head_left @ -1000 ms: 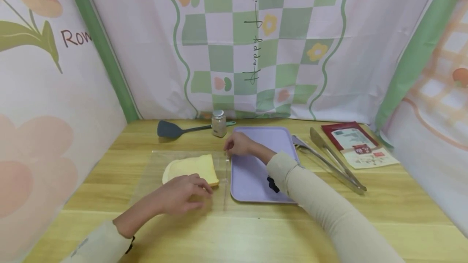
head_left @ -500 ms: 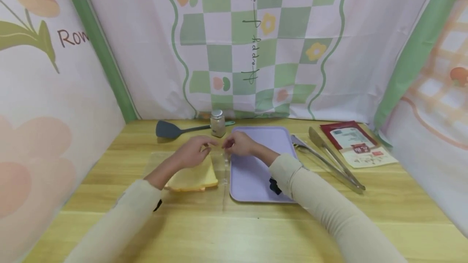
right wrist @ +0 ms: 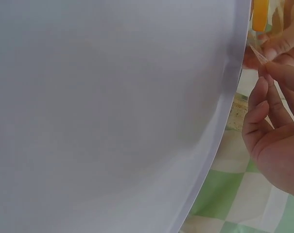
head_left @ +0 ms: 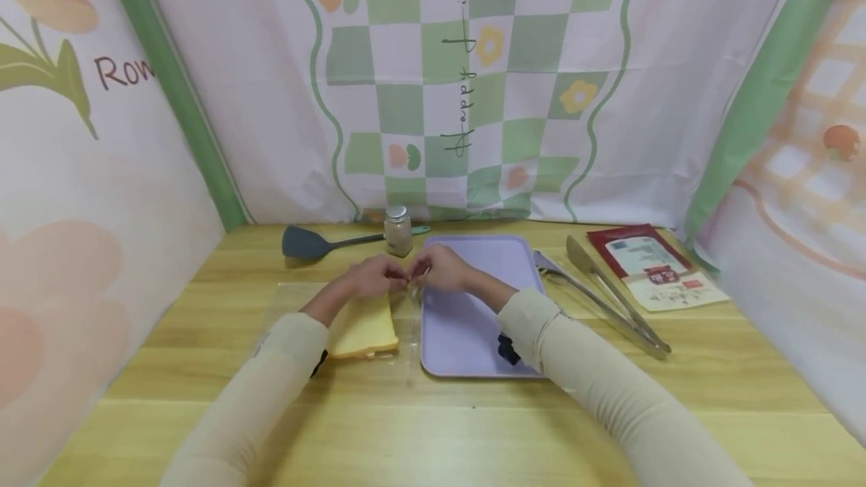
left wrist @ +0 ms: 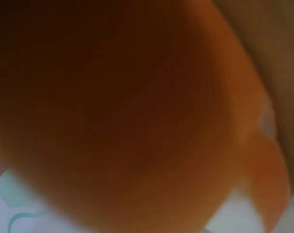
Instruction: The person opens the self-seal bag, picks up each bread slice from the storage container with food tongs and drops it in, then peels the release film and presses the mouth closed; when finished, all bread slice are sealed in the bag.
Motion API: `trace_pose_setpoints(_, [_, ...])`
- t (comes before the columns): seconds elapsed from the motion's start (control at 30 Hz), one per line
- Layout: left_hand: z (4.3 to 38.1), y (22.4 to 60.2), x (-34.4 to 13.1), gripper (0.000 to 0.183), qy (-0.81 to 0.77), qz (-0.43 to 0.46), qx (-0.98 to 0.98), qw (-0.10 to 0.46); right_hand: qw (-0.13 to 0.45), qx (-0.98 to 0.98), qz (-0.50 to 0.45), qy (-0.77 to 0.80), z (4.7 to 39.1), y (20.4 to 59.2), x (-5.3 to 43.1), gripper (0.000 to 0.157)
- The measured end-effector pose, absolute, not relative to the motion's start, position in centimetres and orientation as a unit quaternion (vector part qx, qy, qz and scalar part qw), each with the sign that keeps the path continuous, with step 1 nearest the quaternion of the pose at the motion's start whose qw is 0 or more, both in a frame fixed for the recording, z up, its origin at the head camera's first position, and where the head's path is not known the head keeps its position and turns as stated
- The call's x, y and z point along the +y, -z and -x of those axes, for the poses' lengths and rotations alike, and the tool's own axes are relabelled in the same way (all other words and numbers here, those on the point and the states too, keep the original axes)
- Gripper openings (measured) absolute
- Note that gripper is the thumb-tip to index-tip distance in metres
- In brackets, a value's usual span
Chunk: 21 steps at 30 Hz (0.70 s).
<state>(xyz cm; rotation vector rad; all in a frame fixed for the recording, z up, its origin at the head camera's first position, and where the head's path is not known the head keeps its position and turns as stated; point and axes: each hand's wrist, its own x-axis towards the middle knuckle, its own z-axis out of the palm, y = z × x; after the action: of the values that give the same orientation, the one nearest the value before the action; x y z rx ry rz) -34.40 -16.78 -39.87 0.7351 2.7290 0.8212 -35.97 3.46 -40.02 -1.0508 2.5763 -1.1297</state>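
Note:
A clear plastic bag lies flat on the wooden table, with sliced bread showing through it; I cannot tell whether all the bread is inside. At the bag's far right corner, my left hand and right hand meet and pinch its edge. In the right wrist view a thin fold of clear plastic shows between the fingertips of both hands. My left forearm hides part of the bag and bread. The left wrist view is mostly blurred skin. Beneath my right hand and forearm is a lilac tray.
Behind the hands stands a small glass jar with a metal lid, in front of the handle of a dark spatula. Metal tongs lie right of the tray, beside a red and cream food packet. A curtain closes off the back.
My left hand has moved from the bread's near side up to the bag's far right corner, joining my right hand there. The bread has shifted slightly nearer. My right hand has stayed at the corner.

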Motion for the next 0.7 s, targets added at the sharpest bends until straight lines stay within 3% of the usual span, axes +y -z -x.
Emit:
trace_pose_setpoints(0.33, [34.03,40.27,-16.82,0.011,-0.304,-0.242,0.916,0.099,0.059,0.863,0.354,0.356,36.08,40.39,3.77,0.01])
trace_pose_setpoints(0.7, [33.8,40.34,-16.95,0.011,-0.362,-0.232,0.897,0.103,0.085,0.875,0.325,0.349,35.58,40.07,3.31,0.008])
